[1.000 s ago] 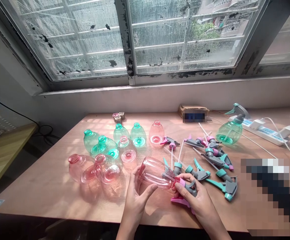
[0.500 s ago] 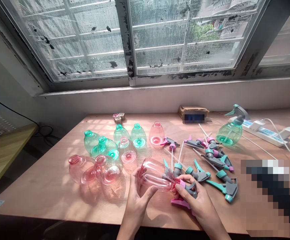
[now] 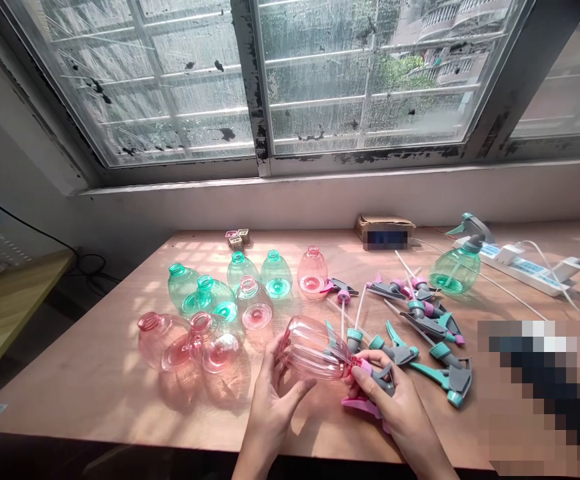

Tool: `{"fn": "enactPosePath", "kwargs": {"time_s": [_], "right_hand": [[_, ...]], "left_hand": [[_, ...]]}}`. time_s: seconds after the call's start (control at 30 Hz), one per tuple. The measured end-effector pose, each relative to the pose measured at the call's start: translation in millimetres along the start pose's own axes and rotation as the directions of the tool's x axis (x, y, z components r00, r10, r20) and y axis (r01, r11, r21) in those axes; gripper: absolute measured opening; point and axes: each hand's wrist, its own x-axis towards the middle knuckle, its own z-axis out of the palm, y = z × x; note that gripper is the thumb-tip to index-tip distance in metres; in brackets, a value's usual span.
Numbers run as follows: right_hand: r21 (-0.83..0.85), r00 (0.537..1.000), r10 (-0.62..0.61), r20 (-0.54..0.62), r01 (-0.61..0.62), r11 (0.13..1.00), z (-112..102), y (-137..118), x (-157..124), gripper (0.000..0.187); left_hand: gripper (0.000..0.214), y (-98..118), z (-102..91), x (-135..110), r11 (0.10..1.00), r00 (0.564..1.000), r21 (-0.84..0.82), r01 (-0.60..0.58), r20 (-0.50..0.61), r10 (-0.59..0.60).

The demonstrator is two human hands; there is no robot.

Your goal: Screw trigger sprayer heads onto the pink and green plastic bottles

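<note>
My left hand (image 3: 275, 403) curls its fingers around the base of a clear pink bottle (image 3: 315, 343), which lies on its side in the air above the table. My right hand (image 3: 395, 400) grips a pink and grey spray head (image 3: 361, 405) at the bottle's neck, its trigger pointing down toward me. The neck and the collar meet there, but the fingers partly cover them, and how far the thread is engaged I cannot tell. Just beyond my right hand, a teal and grey spray head (image 3: 401, 352) lies on the table.
Several open pink bottles (image 3: 220, 350) and green bottles (image 3: 276, 273) stand at left and centre. Loose spray heads (image 3: 425, 320) lie at right. Behind them are a green spray bottle (image 3: 455, 270), a power strip (image 3: 525, 270) and a cardboard box (image 3: 385, 223). A blurred patch covers the lower right.
The view has shifted slightly. Both hands keep their hold on the bottle and spray head, with the bottle's base tilted only a little differently.
</note>
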Motion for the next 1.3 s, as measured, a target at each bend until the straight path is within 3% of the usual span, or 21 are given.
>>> {"fn": "enactPosePath", "kwargs": {"time_s": [0.27,0.43,0.83,1.3], "right_hand": [[-0.018,1.0,-0.017,-0.021,0.017,1.0,3,-1,-1,0.054],[-0.008,1.0,-0.008,-0.011,0.008,1.0,3,-1,-1,0.052],[-0.022,1.0,-0.009,-0.002,0.009,1.0,2,-2,-1,0.051],[-0.026,1.0,-0.009,0.024,0.01,1.0,1,-1,-1,0.049]], "left_hand": [[0.084,7,3.7,-2,0.997,0.998,0.06,-0.045,0.053,0.042],[0.077,11,5.7,-4,1.0,0.998,0.024,-0.005,0.059,0.004],[0.061,13,7.2,-3,1.0,0.999,-0.023,0.02,0.034,-0.019],[0.064,16,8.2,-3,0.999,0.999,-0.02,0.038,0.023,-0.037]]}}
